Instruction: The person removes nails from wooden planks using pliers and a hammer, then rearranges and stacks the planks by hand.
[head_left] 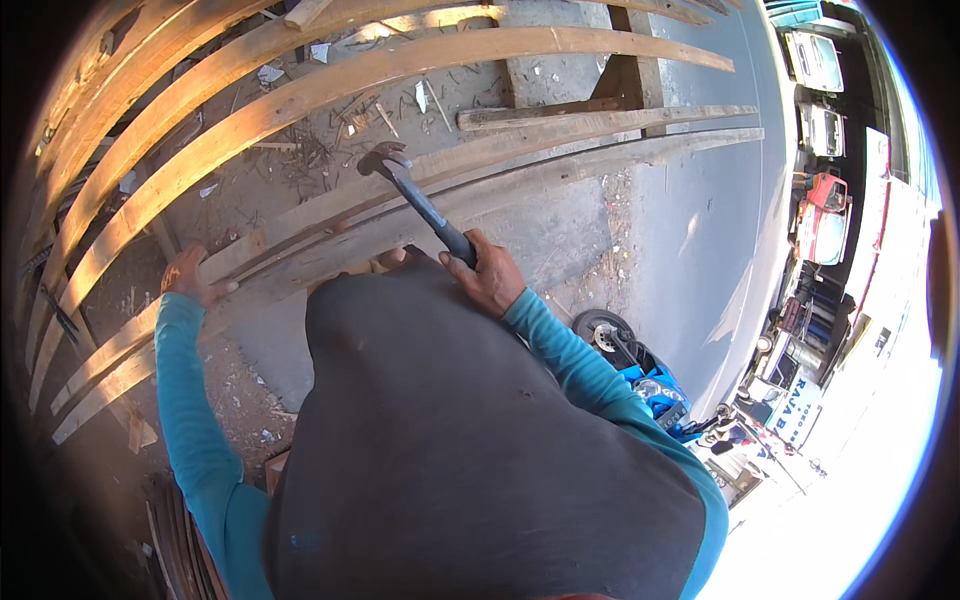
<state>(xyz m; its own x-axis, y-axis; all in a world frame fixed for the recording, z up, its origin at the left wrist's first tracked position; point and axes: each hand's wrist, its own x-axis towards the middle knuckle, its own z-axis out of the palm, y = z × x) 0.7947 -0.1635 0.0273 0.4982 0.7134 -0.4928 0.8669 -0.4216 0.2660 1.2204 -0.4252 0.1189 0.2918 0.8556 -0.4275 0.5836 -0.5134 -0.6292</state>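
Note:
A claw hammer (pixel 430 212) is in my right hand (pixel 490 275), its dark handle wrapped by my fingers. The metal head of the hammer points up and left, above two long wooden planks lying close side by side. My left hand (pixel 190 280) grips the farther plank (pixel 330 212) near its left part, thumb on the near side. The nearer plank (pixel 540 182), greyer and worn, runs just in front of my lap. Part of it is hidden behind my dark clothing.
More long planks (pixel 300 95) stretch across the far side over cross timbers (pixel 640 85). Wood scraps and litter are scattered on the ground below. A blue motorcycle (pixel 655 400) stands to my right; parked vehicles (pixel 823 220) line the road beyond.

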